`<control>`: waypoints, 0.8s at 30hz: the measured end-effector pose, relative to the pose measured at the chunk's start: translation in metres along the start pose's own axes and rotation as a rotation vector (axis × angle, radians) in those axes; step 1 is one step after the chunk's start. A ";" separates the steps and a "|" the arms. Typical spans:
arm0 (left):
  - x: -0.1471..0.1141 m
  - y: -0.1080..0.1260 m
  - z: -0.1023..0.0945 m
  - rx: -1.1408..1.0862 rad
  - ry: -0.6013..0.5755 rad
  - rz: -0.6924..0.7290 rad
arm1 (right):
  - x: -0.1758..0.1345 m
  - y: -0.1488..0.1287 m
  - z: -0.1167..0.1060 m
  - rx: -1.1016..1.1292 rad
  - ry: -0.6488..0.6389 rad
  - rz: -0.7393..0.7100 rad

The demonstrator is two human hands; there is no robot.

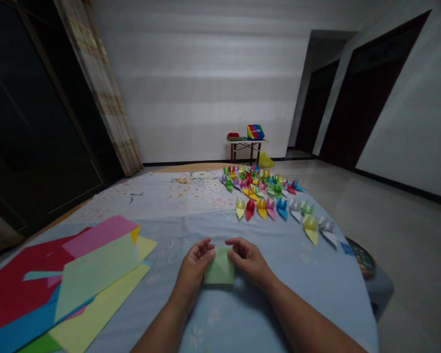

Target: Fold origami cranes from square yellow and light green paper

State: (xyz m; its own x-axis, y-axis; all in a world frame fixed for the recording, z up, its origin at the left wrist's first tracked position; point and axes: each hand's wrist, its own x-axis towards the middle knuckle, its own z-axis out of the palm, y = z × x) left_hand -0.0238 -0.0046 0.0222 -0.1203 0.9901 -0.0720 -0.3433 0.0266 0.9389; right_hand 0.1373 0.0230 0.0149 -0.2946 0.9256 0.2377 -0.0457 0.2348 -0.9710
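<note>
A small light green square of folded paper (219,272) is held just above the cloth-covered table, close in front of me. My left hand (195,267) pinches its upper left edge between thumb and fingers. On the opposite side, my right hand (250,262) grips the upper right edge, thumb toward the paper and index finger curled over the top. A faint crease shows across the middle of the square. My fingertips hide its upper corners.
Coloured paper sheets (99,274) lie overlapping on the left. Many folded paper cranes (260,210) stand in rows at the right and far right of the table (183,323). Beyond the right edge sits a round container (362,257) on a stool. A small side table (246,142) is by the wall.
</note>
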 end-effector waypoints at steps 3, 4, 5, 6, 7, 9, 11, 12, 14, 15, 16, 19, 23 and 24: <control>0.003 -0.001 -0.003 -0.033 -0.013 0.019 | -0.001 -0.001 0.000 -0.053 -0.025 0.013; 0.003 -0.001 -0.003 -0.037 -0.020 0.020 | -0.001 -0.001 0.000 -0.061 -0.032 0.030; 0.003 -0.001 -0.003 -0.039 -0.024 0.022 | -0.001 -0.001 0.000 -0.066 -0.039 0.050; 0.003 -0.001 -0.003 -0.041 -0.027 0.023 | -0.001 -0.002 0.000 -0.068 -0.043 0.070; 0.003 -0.001 -0.002 -0.046 -0.028 0.022 | -0.001 -0.002 0.000 -0.069 -0.046 0.088; 0.003 -0.002 -0.001 -0.069 -0.020 0.015 | -0.002 -0.003 0.001 -0.064 -0.053 0.112; 0.001 -0.001 0.001 -0.104 -0.007 -0.009 | -0.002 -0.004 0.002 -0.036 -0.053 0.115; 0.000 -0.001 0.002 -0.122 -0.013 -0.032 | -0.002 -0.004 0.002 -0.015 -0.053 0.113; -0.002 0.001 0.004 -0.141 -0.082 -0.103 | -0.003 -0.005 0.002 0.028 -0.048 0.107; -0.003 0.002 0.005 -0.138 -0.140 -0.141 | -0.003 -0.005 0.002 0.040 -0.042 0.102; -0.004 0.002 0.005 -0.125 -0.196 -0.172 | -0.003 -0.006 0.002 0.045 -0.036 0.099; -0.005 0.004 0.006 -0.070 -0.272 -0.191 | -0.003 -0.008 0.002 0.043 -0.025 0.112; -0.002 0.004 0.004 0.033 -0.207 -0.146 | -0.003 -0.013 0.003 0.031 -0.054 0.184; -0.001 0.004 0.004 0.075 -0.182 -0.130 | -0.003 -0.014 0.002 0.019 -0.065 0.202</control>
State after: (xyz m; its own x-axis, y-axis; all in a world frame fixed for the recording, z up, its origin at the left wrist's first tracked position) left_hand -0.0215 -0.0053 0.0270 0.0922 0.9861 -0.1381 -0.2738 0.1585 0.9487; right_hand 0.1365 0.0164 0.0273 -0.3609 0.9319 0.0363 0.0032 0.0401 -0.9992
